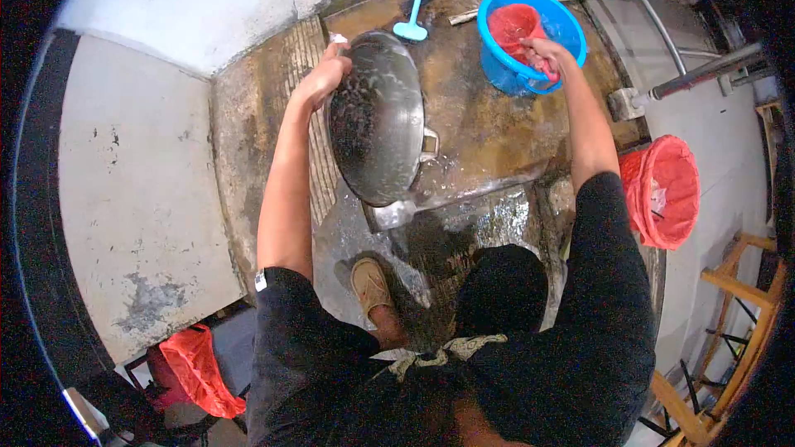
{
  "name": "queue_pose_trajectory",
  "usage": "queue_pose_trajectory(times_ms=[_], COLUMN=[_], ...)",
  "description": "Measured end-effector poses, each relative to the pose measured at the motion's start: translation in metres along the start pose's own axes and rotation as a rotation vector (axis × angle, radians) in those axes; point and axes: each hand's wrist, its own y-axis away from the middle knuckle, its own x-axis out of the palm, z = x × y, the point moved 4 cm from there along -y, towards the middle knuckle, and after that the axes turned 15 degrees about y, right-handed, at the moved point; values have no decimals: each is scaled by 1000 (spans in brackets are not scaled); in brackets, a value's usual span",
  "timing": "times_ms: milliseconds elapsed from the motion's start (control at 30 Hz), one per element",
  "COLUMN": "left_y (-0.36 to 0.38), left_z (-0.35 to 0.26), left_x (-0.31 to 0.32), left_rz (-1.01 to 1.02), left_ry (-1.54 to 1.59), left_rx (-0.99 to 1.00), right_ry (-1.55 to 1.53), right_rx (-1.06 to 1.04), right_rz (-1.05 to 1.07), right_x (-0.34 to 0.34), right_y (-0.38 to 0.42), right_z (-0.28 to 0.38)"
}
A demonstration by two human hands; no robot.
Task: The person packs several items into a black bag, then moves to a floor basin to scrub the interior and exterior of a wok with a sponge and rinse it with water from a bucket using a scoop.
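A large metal wok [377,120] stands tilted on the wet floor, its wet inside showing. My left hand [325,79] is closed on the wok at its upper left edge; the part under the fingers is hidden, and a bit of white shows by the fingertips. A loop handle [430,144] sticks out on the wok's other side. Over a blue bucket [507,69], my right hand [544,58] is wrapped around the handle of a red plastic dipper [515,25]. The dipper's bowl is inside the bucket.
A light-blue brush [411,31] with a long handle leans behind the wok. To the right are a red-lined bin [675,190], pipes [700,74] and a wooden stool frame [745,281]. A red bag [203,371] hangs at lower left. The floor [480,141] is wet, with a raised edge.
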Motion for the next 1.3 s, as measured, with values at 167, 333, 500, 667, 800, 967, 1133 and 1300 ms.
queue_pose_trajectory(times_ms=[167, 333, 500, 667, 800, 967, 1133, 1300], left_y=[-35, -70, -111, -128, -132, -116, -115, -84], left_z=[15, 9, 36, 64, 56, 34, 37, 26], left_x=[-19, -1, 16, 26, 26, 11, -38, -49], left_rz=[-233, -347, -211, 21, 182, 254, 309, 298], left_ry=[-236, -313, -390, -376, -693, -652, -636, -301], left_rx=[114, -28, 21, -83, 101, 112, 102, -167], right_ry=[-285, -121, 137, 61, 23, 171, 249, 344], right_rx=[-280, -324, -693, -773, -793, -696, -689, -741], right_rz=[-104, -443, -781, -736, -795, -866, -913, -1026], right_x=[49, 127, 198, 247, 258, 246, 246, 260], right_y=[71, 85, 89, 88, 71, 33, 9, 8], right_z=[53, 107, 157, 173, 175, 167, 152, 145])
